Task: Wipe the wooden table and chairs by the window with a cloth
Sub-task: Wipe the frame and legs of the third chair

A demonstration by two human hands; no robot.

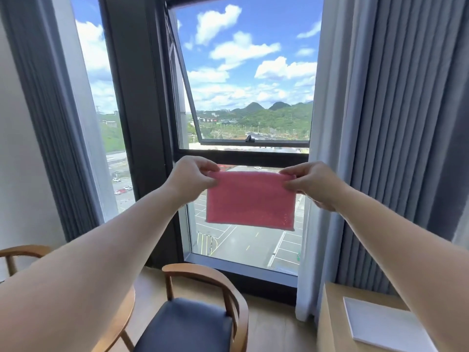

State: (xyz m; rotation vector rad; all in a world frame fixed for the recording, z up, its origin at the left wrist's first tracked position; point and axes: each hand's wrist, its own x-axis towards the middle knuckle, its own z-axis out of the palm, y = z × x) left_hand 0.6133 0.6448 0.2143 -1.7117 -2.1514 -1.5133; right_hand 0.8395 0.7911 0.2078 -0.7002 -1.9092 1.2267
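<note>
Above the wooden chair [203, 308], I am pinching the pink cloth's [250, 200] top corners, left fingers [203, 171] and right fingers [295, 174] clamped on it.

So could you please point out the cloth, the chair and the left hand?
cloth [250, 200], head view, middle of the pink fabric
chair [187, 323], head view, dark seat cushion
left hand [190, 177], head view, back of hand

Both bare arms stretched forward, raised. Left hand [193, 177] and right hand [311, 182] level, apart, fingertips pinched against thumbs.
</note>
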